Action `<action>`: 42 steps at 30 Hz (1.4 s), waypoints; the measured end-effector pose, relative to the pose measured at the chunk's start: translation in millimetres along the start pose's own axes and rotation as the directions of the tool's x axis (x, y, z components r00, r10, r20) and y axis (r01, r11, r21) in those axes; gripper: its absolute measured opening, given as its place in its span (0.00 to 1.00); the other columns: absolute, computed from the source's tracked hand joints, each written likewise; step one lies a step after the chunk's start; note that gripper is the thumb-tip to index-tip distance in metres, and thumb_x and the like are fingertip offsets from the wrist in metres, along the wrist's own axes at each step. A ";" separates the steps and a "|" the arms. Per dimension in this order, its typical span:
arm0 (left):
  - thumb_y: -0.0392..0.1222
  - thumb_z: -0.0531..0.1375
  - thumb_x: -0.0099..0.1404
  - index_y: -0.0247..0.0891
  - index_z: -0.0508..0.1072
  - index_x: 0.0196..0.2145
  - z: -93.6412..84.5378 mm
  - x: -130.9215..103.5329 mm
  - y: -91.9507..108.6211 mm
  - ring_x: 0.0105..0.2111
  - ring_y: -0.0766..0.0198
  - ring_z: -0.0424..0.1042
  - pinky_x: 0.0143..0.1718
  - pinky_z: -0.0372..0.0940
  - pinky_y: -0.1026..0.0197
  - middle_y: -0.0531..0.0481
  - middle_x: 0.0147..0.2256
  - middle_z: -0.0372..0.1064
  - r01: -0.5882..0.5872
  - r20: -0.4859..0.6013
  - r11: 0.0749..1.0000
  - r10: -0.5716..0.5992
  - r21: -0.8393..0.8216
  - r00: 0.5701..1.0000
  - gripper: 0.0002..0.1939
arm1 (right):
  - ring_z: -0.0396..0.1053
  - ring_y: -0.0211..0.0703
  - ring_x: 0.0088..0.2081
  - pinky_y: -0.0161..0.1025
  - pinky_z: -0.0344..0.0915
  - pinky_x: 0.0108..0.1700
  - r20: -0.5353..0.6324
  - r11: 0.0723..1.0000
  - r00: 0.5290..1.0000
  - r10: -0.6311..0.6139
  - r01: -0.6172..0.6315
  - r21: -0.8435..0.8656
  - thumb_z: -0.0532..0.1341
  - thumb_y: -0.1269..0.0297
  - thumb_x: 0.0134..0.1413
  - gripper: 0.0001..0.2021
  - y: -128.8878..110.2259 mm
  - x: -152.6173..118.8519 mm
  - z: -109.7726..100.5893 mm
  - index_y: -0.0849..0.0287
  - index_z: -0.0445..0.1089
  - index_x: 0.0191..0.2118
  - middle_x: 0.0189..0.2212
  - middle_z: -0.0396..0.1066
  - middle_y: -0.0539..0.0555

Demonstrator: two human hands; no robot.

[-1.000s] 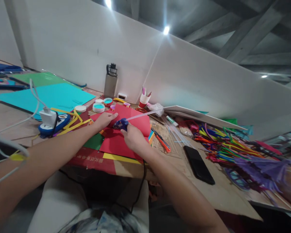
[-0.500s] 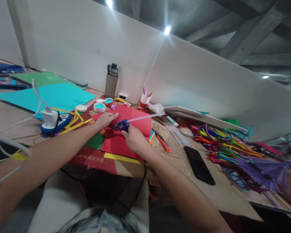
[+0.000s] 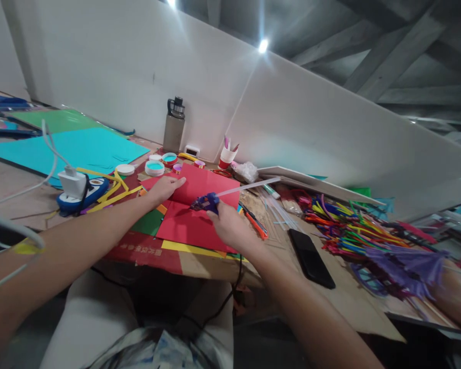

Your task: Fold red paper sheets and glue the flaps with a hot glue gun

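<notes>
My right hand (image 3: 230, 224) is wrapped round a dark blue glue gun (image 3: 205, 203), its nozzle pointing left over the red paper (image 3: 194, 224). A long translucent glue stick (image 3: 249, 187) juts from the back of the gun toward the upper right. My left hand (image 3: 166, 188) pinches the raised flap of the folded red paper near its left edge. Green paper (image 3: 149, 222) and yellow paper (image 3: 192, 249) show from under the red paper.
Small paint tubs (image 3: 154, 168) and a bottle (image 3: 174, 125) stand behind. To the left are a power strip (image 3: 96, 189) and cyan paper (image 3: 100, 146). Rightward lie a cutter (image 3: 258, 225), a phone (image 3: 311, 258), colourful pipe cleaners (image 3: 353, 230) and another person's arm (image 3: 455, 292).
My right hand has moved the glue gun rightward and slightly down, away from my left hand. My left hand still holds the red flap.
</notes>
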State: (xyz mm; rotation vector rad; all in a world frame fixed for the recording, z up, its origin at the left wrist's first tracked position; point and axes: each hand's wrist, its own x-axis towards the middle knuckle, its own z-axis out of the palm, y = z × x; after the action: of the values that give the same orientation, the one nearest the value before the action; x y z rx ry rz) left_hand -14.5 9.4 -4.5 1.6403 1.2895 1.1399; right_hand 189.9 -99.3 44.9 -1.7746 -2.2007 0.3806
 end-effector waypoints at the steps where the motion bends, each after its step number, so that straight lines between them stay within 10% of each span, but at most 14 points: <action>1: 0.62 0.57 0.54 0.36 0.66 0.17 0.1 0.4 -0.7 0.22 0.64 0.60 0.23 0.50 0.62 0.53 0.16 0.62 -0.003 0.008 1.000 0.003 0.005 1.000 0.25 | 0.71 0.49 0.44 0.37 0.59 0.38 -0.001 1.000 1.000 -0.025 0.025 0.017 0.51 0.60 0.60 0.14 -5.1 3.9 3.2 0.60 0.65 0.48 0.43 0.73 0.61; 6: 0.60 0.55 0.57 0.38 0.61 0.15 -0.4 1.7 -2.6 0.19 0.66 0.55 0.22 0.46 0.61 0.54 0.14 0.55 -0.031 0.013 0.997 0.031 0.071 0.999 0.24 | 0.71 0.49 0.44 0.37 0.60 0.39 0.019 0.998 0.999 -0.048 0.048 0.038 0.52 0.59 0.60 0.14 -11.2 12.5 7.7 0.61 0.64 0.47 0.44 0.73 0.62; 18: 0.55 0.51 0.62 0.40 0.50 0.17 0.8 -1.9 -1.9 0.19 0.69 0.48 0.22 0.44 0.61 0.57 0.17 0.44 -0.138 -0.024 0.960 0.148 0.242 0.989 0.23 | 0.70 0.49 0.42 0.36 0.60 0.37 -0.030 0.968 0.985 0.172 -0.174 -0.181 0.52 0.59 0.60 0.14 69.8 -26.5 -39.1 0.63 0.68 0.42 0.40 0.73 0.63; 42: 0.56 0.50 0.61 0.39 0.53 0.16 -1.3 -3.1 3.8 0.19 0.68 0.50 0.23 0.44 0.60 0.57 0.16 0.48 -0.094 0.008 0.967 0.095 0.236 0.995 0.24 | 0.70 0.53 0.43 0.40 0.60 0.38 -0.070 0.952 0.974 0.214 -0.224 -0.210 0.50 0.59 0.60 0.15 74.9 -35.9 -41.2 0.64 0.67 0.43 0.40 0.72 0.65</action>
State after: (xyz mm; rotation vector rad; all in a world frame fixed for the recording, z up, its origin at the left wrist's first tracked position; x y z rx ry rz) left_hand -14.9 5.6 -1.2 1.8915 1.4054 1.0779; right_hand 280.4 -117.9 52.5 -2.1302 -2.0855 0.1466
